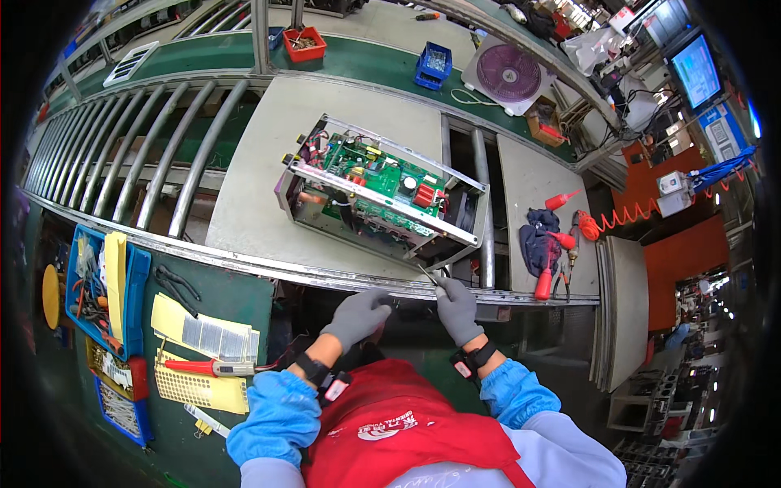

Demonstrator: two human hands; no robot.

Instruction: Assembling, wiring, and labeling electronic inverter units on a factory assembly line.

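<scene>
Apron: red, at my chest, lowest in view; blue sleeve cuffs either side.
Left hand: grey glove, fingers curled near the desk front rail; I cannot tell whether they pinch anything.
Right hand: grey glove, fingers pinched on a thin metal tool, its tip raised toward the chassis.
Tool axis: long axis runs from my right fingers up and leftward; too small to tell its kind.
Chassis: open metal frame with a green board inside, lying on the grey desk plate just beyond both hands, apart from them.
Chassis axis: long side runs from upper left to lower right, open face up.
Handling, my judgement: frame stiff and fairly heavy, edges possibly sharp; I would take it by the outer rails, never the fragile board or wires.
Surroundings: rollers left; red screwdrivers right; blue tray at left.
</scene>
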